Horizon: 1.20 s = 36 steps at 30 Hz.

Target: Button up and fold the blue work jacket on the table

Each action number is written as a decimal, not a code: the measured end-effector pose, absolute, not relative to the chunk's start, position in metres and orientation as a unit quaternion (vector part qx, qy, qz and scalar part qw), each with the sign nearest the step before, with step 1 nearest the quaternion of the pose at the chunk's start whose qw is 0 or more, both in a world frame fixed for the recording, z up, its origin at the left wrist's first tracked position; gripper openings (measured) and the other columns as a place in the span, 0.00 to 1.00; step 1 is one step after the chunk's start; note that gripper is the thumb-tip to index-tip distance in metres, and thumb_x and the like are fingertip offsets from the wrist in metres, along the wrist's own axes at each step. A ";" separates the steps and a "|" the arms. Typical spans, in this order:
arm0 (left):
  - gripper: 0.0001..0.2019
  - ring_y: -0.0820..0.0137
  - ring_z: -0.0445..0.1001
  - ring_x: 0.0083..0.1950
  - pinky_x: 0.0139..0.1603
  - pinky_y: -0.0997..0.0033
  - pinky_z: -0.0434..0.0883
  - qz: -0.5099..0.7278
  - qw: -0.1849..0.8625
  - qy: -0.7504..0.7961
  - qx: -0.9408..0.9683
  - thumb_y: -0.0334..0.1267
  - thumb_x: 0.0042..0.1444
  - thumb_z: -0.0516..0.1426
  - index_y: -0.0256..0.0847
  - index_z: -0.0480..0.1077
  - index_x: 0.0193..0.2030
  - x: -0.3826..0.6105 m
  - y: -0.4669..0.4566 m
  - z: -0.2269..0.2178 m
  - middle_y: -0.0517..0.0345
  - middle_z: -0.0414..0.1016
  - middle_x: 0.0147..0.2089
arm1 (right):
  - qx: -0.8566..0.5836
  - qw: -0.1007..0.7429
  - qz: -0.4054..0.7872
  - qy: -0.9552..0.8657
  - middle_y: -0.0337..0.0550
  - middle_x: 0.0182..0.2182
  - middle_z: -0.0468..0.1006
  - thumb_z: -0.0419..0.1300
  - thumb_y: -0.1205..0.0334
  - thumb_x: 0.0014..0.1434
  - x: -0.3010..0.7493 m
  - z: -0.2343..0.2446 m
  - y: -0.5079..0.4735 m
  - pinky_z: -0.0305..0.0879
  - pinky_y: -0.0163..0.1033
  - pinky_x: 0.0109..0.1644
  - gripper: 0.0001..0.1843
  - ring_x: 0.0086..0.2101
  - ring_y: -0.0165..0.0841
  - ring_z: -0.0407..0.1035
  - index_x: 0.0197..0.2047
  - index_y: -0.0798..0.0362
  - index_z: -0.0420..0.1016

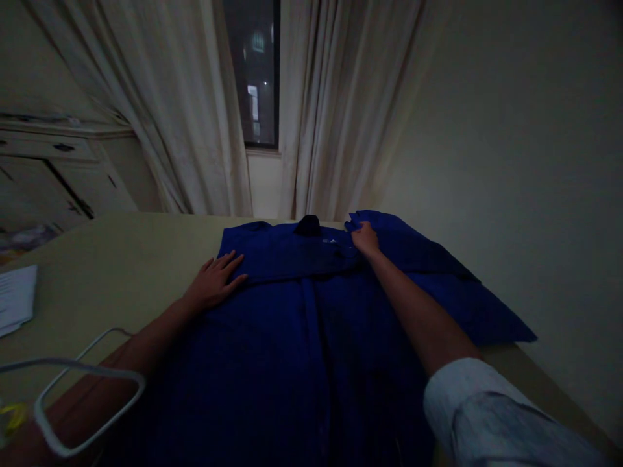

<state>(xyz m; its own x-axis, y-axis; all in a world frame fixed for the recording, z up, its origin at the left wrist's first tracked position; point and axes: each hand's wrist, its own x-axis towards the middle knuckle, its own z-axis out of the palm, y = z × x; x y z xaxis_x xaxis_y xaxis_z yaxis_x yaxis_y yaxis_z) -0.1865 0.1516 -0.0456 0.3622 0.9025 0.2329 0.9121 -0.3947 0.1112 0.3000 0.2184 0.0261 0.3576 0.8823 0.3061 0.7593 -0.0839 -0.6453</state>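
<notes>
A dark blue jacket [263, 337] lies spread on the table, its dark collar [308, 226] at the far edge. One sleeve [282, 256] is folded across the chest, while the right side fans out toward the wall. My left hand [220, 280] rests flat with fingers spread on the left end of the folded sleeve. At the far right shoulder, my right hand [365, 239] is closed on a bunched bit of the jacket's fabric. Small white marks show on the cloth near that hand. The lower part of the jacket is very dark.
A white cable [87, 366] loops over my left forearm. Papers [17, 298] lie at the table's left edge. The pale table [131, 259] meets a wall [525, 162] on the right. Curtains [335, 104] and a window [253, 71] are behind; a cabinet [63, 162] stands at left.
</notes>
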 end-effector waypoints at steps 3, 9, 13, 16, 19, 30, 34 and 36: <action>0.37 0.54 0.59 0.78 0.79 0.44 0.49 -0.143 0.027 -0.533 -0.833 0.64 0.70 0.42 0.47 0.59 0.78 -0.183 0.147 -0.044 0.49 0.57 0.79 | -0.669 0.341 0.064 -0.658 0.60 0.64 0.74 0.62 0.64 0.61 0.262 0.033 0.249 0.64 0.49 0.69 0.31 0.64 0.45 0.69 0.67 0.58 0.69; 0.37 0.54 0.58 0.78 0.78 0.46 0.49 -0.126 0.012 -0.538 -0.833 0.64 0.71 0.41 0.46 0.61 0.77 -0.183 0.144 -0.038 0.51 0.59 0.79 | -0.557 0.268 0.167 -0.768 0.48 0.58 0.81 0.71 0.68 0.47 0.203 0.022 0.297 0.63 0.49 0.70 0.29 0.62 0.46 0.70 0.55 0.49 0.82; 0.36 0.53 0.58 0.78 0.79 0.46 0.48 -0.137 -0.003 -0.546 -0.827 0.63 0.71 0.42 0.46 0.61 0.76 -0.182 0.144 -0.037 0.50 0.59 0.78 | -0.558 0.241 0.206 -0.767 0.42 0.36 0.86 0.71 0.69 0.45 0.212 0.008 0.297 0.73 0.46 0.58 0.10 0.44 0.42 0.80 0.34 0.50 0.85; 0.36 0.53 0.59 0.78 0.79 0.45 0.47 -0.146 -0.008 -0.547 -0.824 0.63 0.70 0.44 0.45 0.63 0.76 -0.181 0.145 -0.037 0.49 0.60 0.78 | -0.558 0.268 0.177 -0.765 0.50 0.55 0.82 0.72 0.66 0.48 0.221 0.008 0.290 0.67 0.49 0.66 0.25 0.56 0.45 0.75 0.52 0.52 0.84; 0.36 0.53 0.59 0.78 0.79 0.45 0.47 -0.149 -0.011 -0.546 -0.824 0.63 0.70 0.44 0.45 0.64 0.75 -0.180 0.145 -0.038 0.49 0.62 0.77 | -0.552 0.292 0.135 -0.770 0.51 0.71 0.66 0.72 0.59 0.51 0.215 0.013 0.287 0.50 0.55 0.76 0.41 0.71 0.48 0.57 0.69 0.50 0.72; 0.37 0.53 0.59 0.78 0.77 0.46 0.52 -0.145 -0.028 -0.580 -0.801 0.63 0.70 0.42 0.43 0.64 0.74 -0.180 0.147 -0.036 0.49 0.62 0.77 | -0.575 0.359 0.202 -0.707 0.51 0.55 0.82 0.71 0.45 0.59 0.224 0.006 0.265 0.57 0.55 0.72 0.19 0.61 0.47 0.71 0.45 0.50 0.82; 0.37 0.53 0.59 0.78 0.77 0.46 0.52 -0.134 -0.022 -0.597 -0.791 0.63 0.69 0.40 0.44 0.63 0.75 -0.182 0.150 -0.040 0.49 0.60 0.78 | -0.692 0.332 0.164 -0.620 0.59 0.55 0.80 0.78 0.44 0.49 0.280 0.008 0.227 0.55 0.58 0.72 0.27 0.63 0.54 0.68 0.43 0.53 0.78; 0.38 0.51 0.58 0.78 0.78 0.42 0.50 -0.123 -0.020 -0.596 -0.793 0.63 0.68 0.40 0.43 0.62 0.76 -0.185 0.154 -0.042 0.49 0.58 0.79 | -0.713 0.330 0.128 -0.605 0.60 0.55 0.79 0.77 0.43 0.50 0.310 0.012 0.203 0.55 0.59 0.72 0.28 0.63 0.55 0.67 0.45 0.52 0.77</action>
<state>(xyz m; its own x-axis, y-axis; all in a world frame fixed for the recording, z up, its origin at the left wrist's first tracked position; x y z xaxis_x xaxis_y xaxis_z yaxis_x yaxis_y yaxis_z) -0.1853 0.1537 -0.0423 0.2596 0.9504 0.1711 0.9406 -0.2889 0.1780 0.3102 0.2027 0.0121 0.2357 0.9473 0.2169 0.7779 -0.0501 -0.6264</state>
